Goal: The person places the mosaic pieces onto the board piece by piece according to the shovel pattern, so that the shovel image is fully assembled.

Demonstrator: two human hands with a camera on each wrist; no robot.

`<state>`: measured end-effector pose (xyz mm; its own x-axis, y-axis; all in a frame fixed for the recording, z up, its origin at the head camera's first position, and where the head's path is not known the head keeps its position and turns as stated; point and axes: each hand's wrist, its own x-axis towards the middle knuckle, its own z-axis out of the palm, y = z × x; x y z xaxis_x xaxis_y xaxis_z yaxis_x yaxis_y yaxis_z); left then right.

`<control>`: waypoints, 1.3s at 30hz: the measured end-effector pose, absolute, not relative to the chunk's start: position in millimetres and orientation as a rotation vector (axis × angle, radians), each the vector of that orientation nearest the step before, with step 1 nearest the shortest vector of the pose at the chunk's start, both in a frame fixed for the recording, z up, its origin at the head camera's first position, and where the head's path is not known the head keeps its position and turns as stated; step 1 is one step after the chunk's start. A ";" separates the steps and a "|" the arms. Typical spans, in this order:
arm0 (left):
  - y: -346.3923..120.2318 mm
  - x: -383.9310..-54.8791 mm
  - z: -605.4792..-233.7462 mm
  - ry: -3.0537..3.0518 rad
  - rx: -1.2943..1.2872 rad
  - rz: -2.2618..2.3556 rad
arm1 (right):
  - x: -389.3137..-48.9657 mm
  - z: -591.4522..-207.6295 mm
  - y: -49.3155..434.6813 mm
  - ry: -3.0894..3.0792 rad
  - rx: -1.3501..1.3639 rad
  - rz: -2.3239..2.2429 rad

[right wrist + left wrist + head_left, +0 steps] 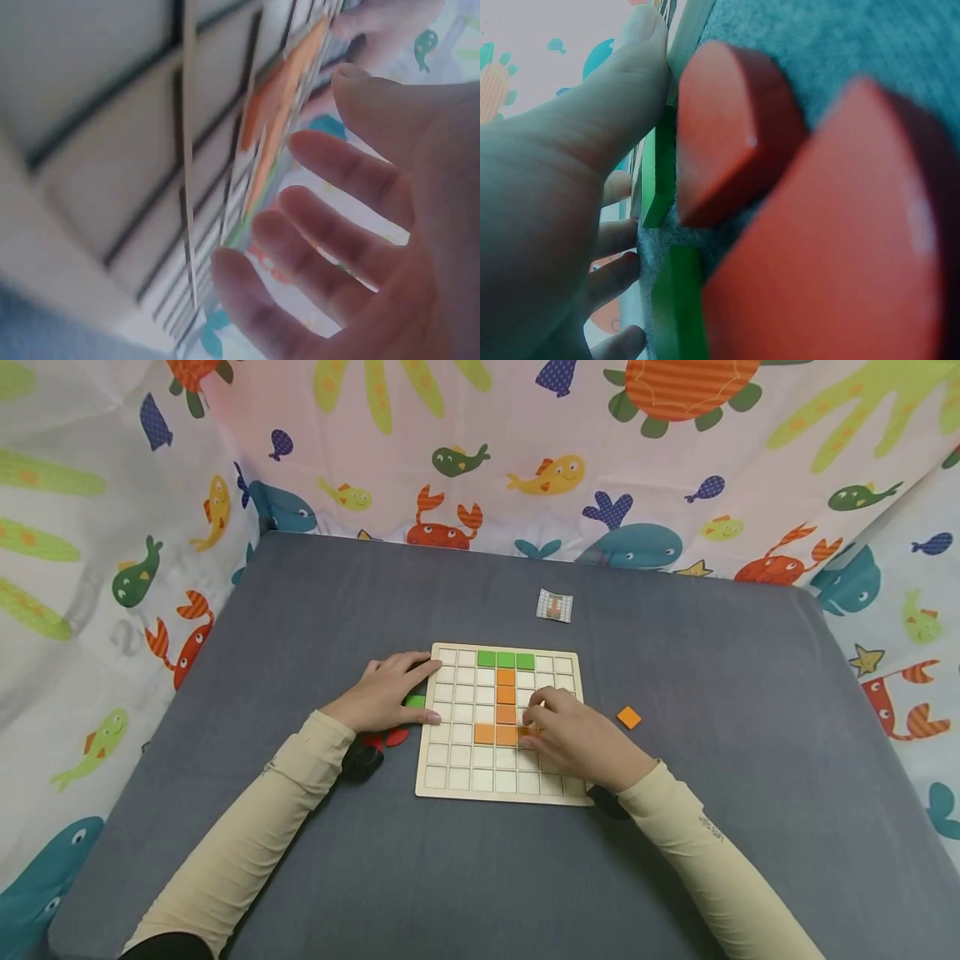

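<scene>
A wooden grid board lies on the table. Three green tiles sit in its top row, with a column of orange tiles below that widens at its bottom row. My left hand rests at the board's left edge, thumb and fingers spread along the rim. Beside that hand lie red pieces with curved sides and loose green tiles. Over the board's right half is my right hand, fingers loosely bent near the lower right orange tile. Its thumb and fingers stand apart with nothing between them.
A loose orange tile lies right of the board. Behind the board is a small card with a printed grid pattern. A curtain with sea animals borders the grey table at the back and sides.
</scene>
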<state>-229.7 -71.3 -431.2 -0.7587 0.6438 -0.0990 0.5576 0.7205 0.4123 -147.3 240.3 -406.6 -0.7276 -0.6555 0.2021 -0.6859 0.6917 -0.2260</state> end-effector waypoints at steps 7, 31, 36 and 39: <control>-71.6 -230.5 -430.9 2.699 0.961 0.526 | -147.0 -393.7 267.8 -2.839 0.966 0.394; -70.7 -227.3 -428.4 2.702 0.962 0.538 | -139.7 -396.7 334.3 -3.127 0.597 0.298; -71.0 -227.5 -428.7 2.707 0.967 0.539 | -142.7 -398.5 334.2 -3.125 0.633 0.294; -71.6 -227.6 -428.7 2.705 0.964 0.539 | -143.1 -398.9 333.7 -3.107 0.669 0.276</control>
